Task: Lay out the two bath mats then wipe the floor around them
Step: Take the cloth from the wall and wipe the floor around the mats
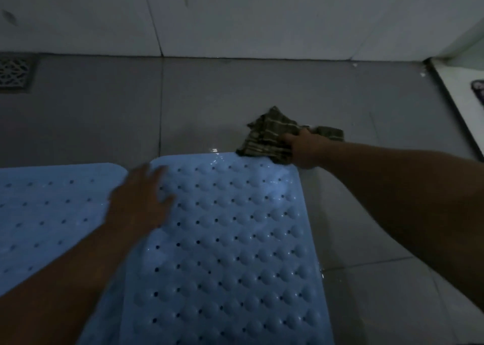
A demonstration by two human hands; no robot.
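Two light blue rubber bath mats with bumps and small holes lie flat side by side on the grey tiled floor: the right mat and the left mat. My left hand rests flat with spread fingers across the gap between them. My right hand grips a dark checked cloth pressed on the wet floor at the right mat's far right corner. The cloth's edge overlaps that corner.
A white tiled wall runs along the far side. A metal floor drain sits at the far left. A raised white threshold with a dark object on it borders the right. Water glistens on the tiles by the mat.
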